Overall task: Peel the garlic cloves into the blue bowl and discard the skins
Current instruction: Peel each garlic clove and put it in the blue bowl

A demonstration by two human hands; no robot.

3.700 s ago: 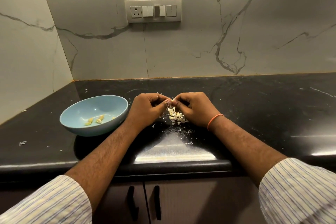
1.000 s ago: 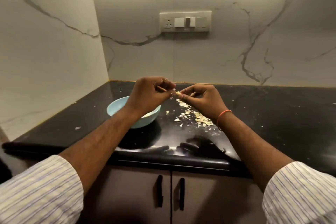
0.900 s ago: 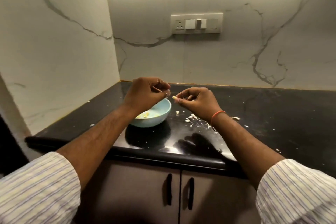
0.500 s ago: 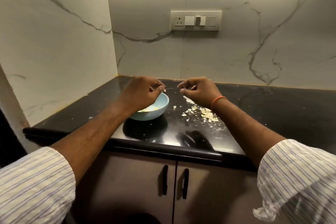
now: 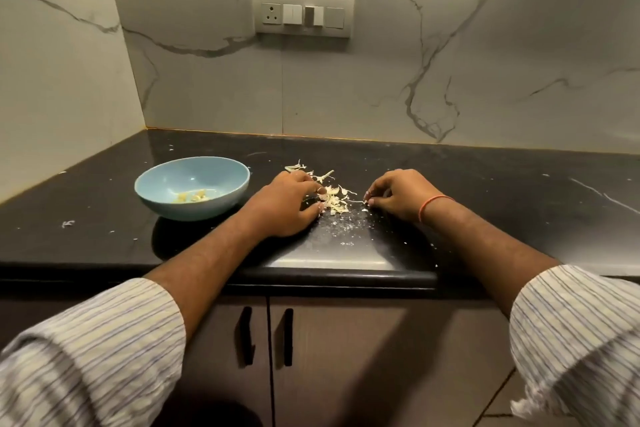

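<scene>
A: Where did everything sit at that moment?

B: The bowl (image 5: pixel 192 188) stood on the table (image 5: pixel 485 184), left of both hands, with a few peeled cloves (image 5: pixel 194 197) in its bottom. The skins (image 5: pixel 332 199) lay in a loose heap between the hands, and fine crumbs were scattered in front of them.

A: And the hands?

B: Apart, both low on the table. The left hand (image 5: pixel 287 206) rested beside the heap, fingers loosely bent, fingertips touching the skins. The right hand (image 5: pixel 398 196) had its fingers curled, tips down by a scrap; whether it pinched anything, I could not tell.

A: How would the skins handle?

B: Papery and very light, I'd judge. They would flutter, cling to fingers and break up. Sweeping them together from both sides and pinching the bunch looked better than picking flakes singly. Any unpeeled clove in that heap would be small, firm and slippery once bare; it would be best held at its ends.

A: What differed from half a second before?

B: Then both hands were raised, fingertips near each other, the left over the bowl. Now they had come down to the table and spread wider, and the bowl was fully uncovered.
</scene>
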